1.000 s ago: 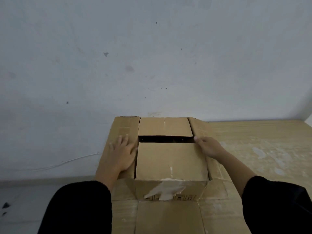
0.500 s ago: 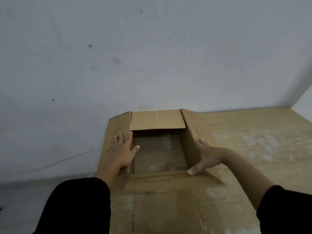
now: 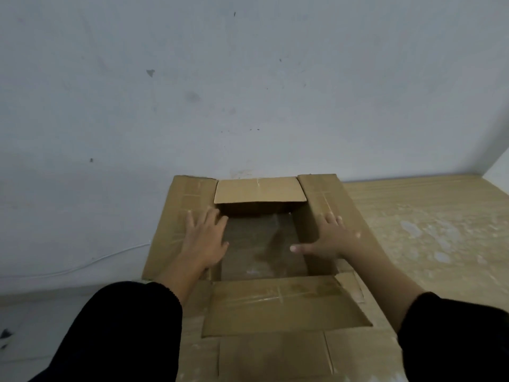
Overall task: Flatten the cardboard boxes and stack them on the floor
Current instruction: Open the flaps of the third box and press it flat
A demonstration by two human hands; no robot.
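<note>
A brown cardboard box stands open against the wall, its four flaps spread outward. The near flap lies folded toward me and the far flap leans at the wall. My left hand lies flat, fingers apart, on the left flap. Spread the same way, my right hand presses on the right flap, its thumb over the box's opening. The inside of the box is dark and looks empty. Flattened cardboard lies under the box in front of me.
A pale wall rises directly behind the box. A wood-patterned surface with pale smudges stretches to the right. A thin white cable runs along the wall's base at the left, above grey floor.
The near flap was swung open toward me, uncovering the inside. My right hand moved from the box's inner edge onto the right flap and pushed it flatter outward. My left hand stayed on the left flap.
</note>
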